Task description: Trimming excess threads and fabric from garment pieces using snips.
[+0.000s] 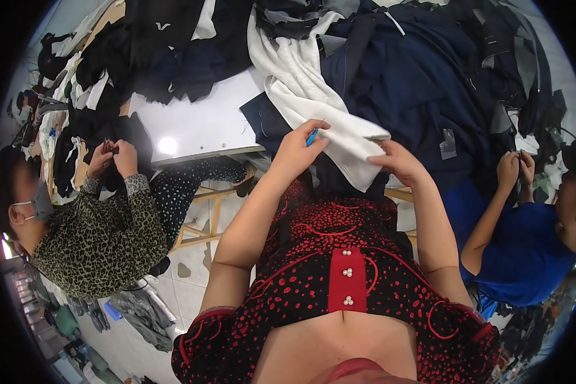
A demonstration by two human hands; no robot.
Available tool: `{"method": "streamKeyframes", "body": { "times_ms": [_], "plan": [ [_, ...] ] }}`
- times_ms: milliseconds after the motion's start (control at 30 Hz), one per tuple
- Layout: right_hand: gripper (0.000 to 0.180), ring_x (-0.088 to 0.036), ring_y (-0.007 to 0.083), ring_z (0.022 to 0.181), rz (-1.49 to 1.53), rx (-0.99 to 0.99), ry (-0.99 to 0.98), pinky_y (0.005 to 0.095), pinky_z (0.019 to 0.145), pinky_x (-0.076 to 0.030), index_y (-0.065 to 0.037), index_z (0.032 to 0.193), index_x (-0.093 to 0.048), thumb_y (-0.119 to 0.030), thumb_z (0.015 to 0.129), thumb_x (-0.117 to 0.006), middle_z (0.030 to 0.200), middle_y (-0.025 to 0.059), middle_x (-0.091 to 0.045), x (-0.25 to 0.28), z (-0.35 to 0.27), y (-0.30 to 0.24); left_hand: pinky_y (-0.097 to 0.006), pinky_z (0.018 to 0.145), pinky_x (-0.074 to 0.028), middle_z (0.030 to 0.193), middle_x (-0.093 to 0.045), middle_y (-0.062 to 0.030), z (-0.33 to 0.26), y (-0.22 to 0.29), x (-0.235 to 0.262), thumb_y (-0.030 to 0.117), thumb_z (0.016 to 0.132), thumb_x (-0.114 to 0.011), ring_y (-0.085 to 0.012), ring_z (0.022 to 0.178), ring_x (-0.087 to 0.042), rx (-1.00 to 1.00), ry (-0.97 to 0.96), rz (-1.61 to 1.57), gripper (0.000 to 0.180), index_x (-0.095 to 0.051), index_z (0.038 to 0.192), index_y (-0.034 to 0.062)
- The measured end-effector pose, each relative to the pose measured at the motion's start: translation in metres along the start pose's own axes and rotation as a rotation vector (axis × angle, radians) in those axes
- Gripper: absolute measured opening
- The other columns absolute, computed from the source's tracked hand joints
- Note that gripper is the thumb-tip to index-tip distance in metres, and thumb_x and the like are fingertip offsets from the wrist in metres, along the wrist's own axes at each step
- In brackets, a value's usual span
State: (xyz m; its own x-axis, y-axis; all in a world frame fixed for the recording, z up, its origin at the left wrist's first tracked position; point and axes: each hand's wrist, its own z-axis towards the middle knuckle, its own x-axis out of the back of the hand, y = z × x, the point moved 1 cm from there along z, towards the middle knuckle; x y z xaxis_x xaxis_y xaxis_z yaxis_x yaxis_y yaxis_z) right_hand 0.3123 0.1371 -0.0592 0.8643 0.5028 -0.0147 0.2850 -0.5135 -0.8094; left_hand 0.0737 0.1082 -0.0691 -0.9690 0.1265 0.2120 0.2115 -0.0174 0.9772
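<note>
A long strip of white knit cloth (339,141) runs from the far pile toward me, its near end hanging over the table's front edge. My right hand (400,163) pinches this cloth by its right edge, near the end. In my closed left hand (299,148) is a small blue-handled tool (312,137); its tip is too fine to make out. The left fingertips lie against the left edge of the white cloth. Beneath it spreads dark navy cloth (416,83).
A bare white tabletop (195,121) shows left of the cloth. Dark garments (185,38) are heaped on the far side. Co-workers sit at both sides, one in a leopard-print top (102,237), another in a blue shirt (525,249), hands busy with cloth. Wooden stool legs (198,240) stand below.
</note>
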Motion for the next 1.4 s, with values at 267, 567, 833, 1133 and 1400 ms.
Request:
{"method": "streamKeyframes", "body": {
  "times_ms": [267, 567, 833, 1133, 1400],
  "plan": [
    [0.049, -0.057, 0.0209, 0.097, 0.593, 0.173, -0.139, 0.0318, 0.091, -0.041, 0.004, 0.114, -0.049, 0.002, 0.065, -0.053, 0.107, 0.0113, -0.058, 0.0, 0.004, 0.003, -0.016, 0.05, -0.032, 0.073, -0.048, -0.0003, -0.03, 0.0, 0.01, 0.02, 0.082, -0.054, -0.0039, 0.056, -0.041, 0.18, -0.138, -0.317, 0.039, -0.047, 0.116, 0.0023],
    [0.051, -0.055, 0.0306, 0.097, 0.892, -0.027, 0.048, 0.0409, 0.086, -0.046, 0.004, 0.114, -0.044, 0.002, 0.063, -0.043, 0.11, 0.0172, -0.053, -0.055, 0.021, 0.054, -0.017, 0.048, -0.033, 0.084, -0.053, -0.0035, -0.097, -0.022, 0.006, 0.017, 0.088, -0.047, -0.0044, 0.057, -0.041, 0.454, -0.24, -0.403, 0.037, -0.042, 0.121, 0.001],
    [0.041, -0.06, 0.015, 0.068, 0.677, -0.065, -0.118, 0.0268, 0.053, -0.049, 0.0, 0.113, -0.048, -0.011, 0.076, -0.061, 0.091, 0.0087, -0.061, -0.077, -0.01, 0.034, -0.017, 0.048, -0.035, 0.084, -0.055, -0.0064, -0.093, -0.021, 0.0, 0.015, 0.086, -0.051, -0.0052, 0.056, -0.044, 0.461, -0.264, -0.434, 0.032, -0.045, 0.114, 0.0016],
    [0.042, -0.057, 0.0145, 0.089, 0.526, 0.101, 0.107, 0.0259, 0.079, -0.045, 0.004, 0.116, -0.047, -0.014, 0.081, -0.061, 0.103, 0.0099, -0.058, -0.089, -0.025, 0.039, -0.019, 0.048, -0.038, 0.086, -0.061, -0.0108, -0.09, -0.013, -0.005, 0.016, 0.084, -0.054, -0.0076, 0.055, -0.05, 0.501, -0.293, -0.49, 0.029, -0.049, 0.108, -0.0005],
    [0.038, -0.057, 0.012, 0.083, 0.447, 0.123, 0.08, 0.0232, 0.073, -0.045, 0.003, 0.112, -0.051, -0.012, 0.08, -0.061, 0.098, 0.0078, -0.06, -0.084, -0.028, 0.043, -0.017, 0.045, -0.034, 0.083, -0.062, -0.0106, -0.074, -0.007, -0.021, 0.016, 0.083, -0.056, -0.0071, 0.053, -0.049, 0.462, -0.252, -0.52, 0.026, -0.054, 0.101, -0.0025]
  ]
}}
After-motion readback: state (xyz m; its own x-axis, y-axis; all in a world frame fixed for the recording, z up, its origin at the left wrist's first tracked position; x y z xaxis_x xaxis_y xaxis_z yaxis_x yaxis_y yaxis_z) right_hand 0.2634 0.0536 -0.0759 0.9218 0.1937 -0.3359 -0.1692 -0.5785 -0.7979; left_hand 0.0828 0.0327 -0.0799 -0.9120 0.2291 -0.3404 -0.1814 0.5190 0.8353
